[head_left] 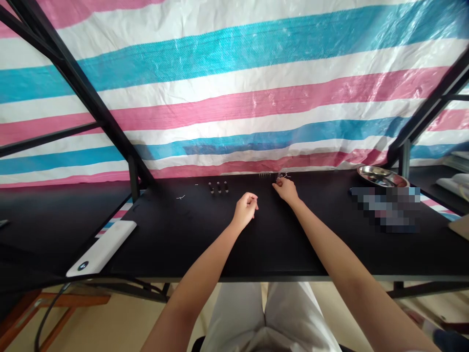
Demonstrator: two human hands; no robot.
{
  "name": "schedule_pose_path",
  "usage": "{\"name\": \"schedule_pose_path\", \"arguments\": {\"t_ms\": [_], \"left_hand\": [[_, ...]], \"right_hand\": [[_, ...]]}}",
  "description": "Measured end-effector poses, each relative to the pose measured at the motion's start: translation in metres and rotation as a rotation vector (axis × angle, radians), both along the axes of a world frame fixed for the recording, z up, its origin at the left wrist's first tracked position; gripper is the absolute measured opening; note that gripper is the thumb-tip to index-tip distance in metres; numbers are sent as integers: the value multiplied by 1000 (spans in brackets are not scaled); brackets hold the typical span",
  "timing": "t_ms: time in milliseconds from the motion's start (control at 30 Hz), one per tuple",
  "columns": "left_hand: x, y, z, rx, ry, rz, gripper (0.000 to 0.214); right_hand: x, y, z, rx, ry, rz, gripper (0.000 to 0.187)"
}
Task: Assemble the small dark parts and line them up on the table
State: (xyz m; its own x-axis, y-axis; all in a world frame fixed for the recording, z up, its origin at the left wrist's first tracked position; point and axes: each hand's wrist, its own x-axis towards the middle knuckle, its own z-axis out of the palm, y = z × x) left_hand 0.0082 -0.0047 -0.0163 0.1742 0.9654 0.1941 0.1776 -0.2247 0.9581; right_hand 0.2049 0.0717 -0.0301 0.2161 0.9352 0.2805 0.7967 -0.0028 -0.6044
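My right hand [287, 189] reaches to the back edge of the black table [183, 244], its thumb and fingertips pinched together. Just beyond its fingers lies a small cluster of pale, shiny bits [283, 174]; whether the hand grips any of them is hidden. To its left is a row of several tiny metallic pieces [264, 175]. My left hand [245, 211] hovers over or rests on the table with fingers curled together, and what they hold, if anything, does not show. Left of it stand three small dark cylinders with light ends, one of them the middle cylinder [219, 187].
A thin white wire-like scrap [181, 197] lies on the left. Farther left sits a long white case [106, 247] with a round dark spot. At right are a shiny metal dish [383, 177] and a pixelated patch [388, 208]. Behind hangs a striped tarp [234, 107] between black frame bars.
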Motion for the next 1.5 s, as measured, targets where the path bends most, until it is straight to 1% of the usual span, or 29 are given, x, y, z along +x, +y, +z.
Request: {"name": "schedule_pose_path", "arguments": {"t_ms": [167, 333, 433, 533, 667, 867, 1067, 1200, 1367, 1500], "left_hand": [[0, 1, -2, 26, 13, 2, 11], [0, 3, -6, 33, 17, -1, 12], [-1, 4, -7, 34, 21, 1, 11], [0, 4, -5, 37, 32, 6, 11], [0, 2, -3, 45, 65, 18, 11], [-1, 2, -2, 59, 98, 19, 11], [-1, 0, 1, 64, 124, 28, 10], [-2, 0, 1, 109, 182, 46, 10], [-3, 2, -5, 184, 265, 52, 13], [-4, 2, -8, 266, 383, 69, 16]], "right_hand": [[2, 0, 1, -41, -27, 8, 12], [10, -2, 3, -99, -18, 24, 8], [16, -5, 3, -108, 14, 3, 11], [19, -9, 3, -97, 18, -34, 10], [18, -13, 0, -96, 9, -73, 14], [15, -13, -2, -126, -37, -79, 17], [18, -12, -3, -147, -86, -69, 26], [19, -15, -3, -171, -107, -74, 31], [18, -21, -1, -191, -124, -68, 32], [18, -27, 0, -208, -147, -65, 31]]}}
